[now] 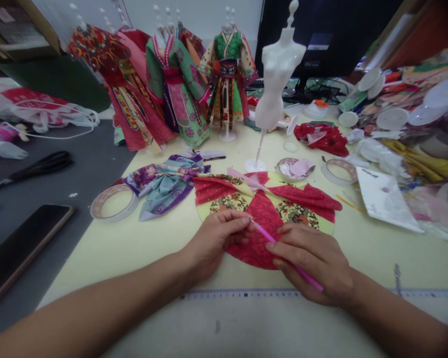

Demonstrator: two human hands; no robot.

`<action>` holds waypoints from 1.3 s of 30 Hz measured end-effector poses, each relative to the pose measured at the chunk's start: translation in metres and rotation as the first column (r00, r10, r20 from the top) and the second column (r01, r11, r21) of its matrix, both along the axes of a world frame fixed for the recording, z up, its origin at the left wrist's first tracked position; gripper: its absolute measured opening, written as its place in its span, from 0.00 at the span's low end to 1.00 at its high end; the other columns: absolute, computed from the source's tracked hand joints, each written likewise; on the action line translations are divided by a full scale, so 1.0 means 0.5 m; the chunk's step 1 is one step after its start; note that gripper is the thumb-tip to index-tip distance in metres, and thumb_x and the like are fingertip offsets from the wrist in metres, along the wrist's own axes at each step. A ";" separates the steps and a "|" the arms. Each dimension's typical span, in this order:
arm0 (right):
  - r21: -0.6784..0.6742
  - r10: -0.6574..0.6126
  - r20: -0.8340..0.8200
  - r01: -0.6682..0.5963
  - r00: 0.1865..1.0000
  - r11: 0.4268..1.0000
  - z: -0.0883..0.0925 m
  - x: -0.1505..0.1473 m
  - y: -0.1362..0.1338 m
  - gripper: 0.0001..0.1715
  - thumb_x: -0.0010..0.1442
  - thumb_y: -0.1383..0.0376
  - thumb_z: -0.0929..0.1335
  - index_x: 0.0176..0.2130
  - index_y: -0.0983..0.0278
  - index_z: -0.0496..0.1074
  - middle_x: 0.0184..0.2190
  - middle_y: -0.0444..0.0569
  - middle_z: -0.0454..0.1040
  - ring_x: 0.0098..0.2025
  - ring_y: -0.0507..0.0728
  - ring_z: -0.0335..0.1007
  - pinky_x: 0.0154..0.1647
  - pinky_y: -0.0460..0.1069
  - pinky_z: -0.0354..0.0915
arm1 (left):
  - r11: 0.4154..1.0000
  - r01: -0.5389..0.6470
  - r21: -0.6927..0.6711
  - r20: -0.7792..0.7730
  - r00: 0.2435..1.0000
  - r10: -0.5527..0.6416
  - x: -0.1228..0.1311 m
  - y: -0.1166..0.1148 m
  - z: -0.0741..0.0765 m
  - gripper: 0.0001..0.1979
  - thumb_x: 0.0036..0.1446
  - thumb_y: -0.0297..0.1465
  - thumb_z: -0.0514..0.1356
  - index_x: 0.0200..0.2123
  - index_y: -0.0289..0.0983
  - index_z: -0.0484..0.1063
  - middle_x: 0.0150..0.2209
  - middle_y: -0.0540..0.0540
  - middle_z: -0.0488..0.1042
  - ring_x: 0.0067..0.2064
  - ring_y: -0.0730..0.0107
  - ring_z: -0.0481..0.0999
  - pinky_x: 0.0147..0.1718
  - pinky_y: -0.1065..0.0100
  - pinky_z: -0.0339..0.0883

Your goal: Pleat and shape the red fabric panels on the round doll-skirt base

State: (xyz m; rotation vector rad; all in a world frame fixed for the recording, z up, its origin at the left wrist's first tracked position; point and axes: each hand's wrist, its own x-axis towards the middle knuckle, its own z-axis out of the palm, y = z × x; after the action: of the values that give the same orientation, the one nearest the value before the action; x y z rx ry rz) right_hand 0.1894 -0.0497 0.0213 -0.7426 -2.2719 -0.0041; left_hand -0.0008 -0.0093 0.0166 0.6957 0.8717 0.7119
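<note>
My right hand (313, 258) is closed around a slim pink pen-like stick (263, 231), which slants up and left. Its tip meets the pinched thumb and forefinger of my left hand (224, 233); something tiny and pale shows there, too small to name. Both hands are above a small red and yellow doll garment (261, 219) spread flat, with floral panels and a pink bow at its top. Just behind the garment, a bare white mannequin (280, 74) stands upright on a round base.
Dressed doll stands (179, 89) line the back left. A purple and blue garment (168, 181) lies beside a tape roll (114, 202). Further left are scissors (41, 166) and a phone (26, 248). A ruler (242, 294) runs along the front. Fabric and white discs (392, 119) crowd the right.
</note>
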 end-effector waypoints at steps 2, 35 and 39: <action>-0.006 0.006 0.005 -0.006 1.000 1.000 -0.001 0.000 0.000 0.11 0.54 0.72 0.65 0.40 0.68 0.69 0.27 0.48 0.69 0.32 0.52 0.66 0.36 0.50 0.69 | 1.000 0.003 0.000 -0.003 1.000 -0.003 0.000 0.000 0.000 0.07 0.48 0.30 0.63 0.31 0.33 0.71 0.26 0.48 0.74 0.28 0.75 0.71 0.32 0.72 0.63; -0.004 0.027 0.050 -0.027 0.998 1.000 0.001 -0.005 0.001 0.10 0.54 0.74 0.66 0.39 0.70 0.68 0.26 0.48 0.69 0.30 0.51 0.64 0.35 0.50 0.68 | 1.000 0.026 0.001 -0.013 1.000 -0.026 0.000 0.003 0.000 0.07 0.50 0.30 0.61 0.32 0.32 0.71 0.26 0.48 0.73 0.27 0.76 0.72 0.31 0.73 0.65; 0.009 0.022 0.026 -0.022 0.999 1.000 0.000 -0.003 0.001 0.11 0.53 0.74 0.66 0.40 0.70 0.68 0.26 0.48 0.69 0.30 0.51 0.65 0.34 0.50 0.68 | 0.999 0.039 0.016 -0.004 0.999 -0.039 -0.001 0.003 -0.001 0.07 0.51 0.30 0.60 0.31 0.32 0.71 0.27 0.47 0.73 0.28 0.76 0.71 0.31 0.73 0.64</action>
State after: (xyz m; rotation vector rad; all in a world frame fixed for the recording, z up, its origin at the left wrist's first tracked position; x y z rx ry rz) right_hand 0.1880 -0.0494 0.0215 -0.7162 -2.3035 -0.0141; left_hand -0.0012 -0.0079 0.0162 0.7265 0.8545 0.6836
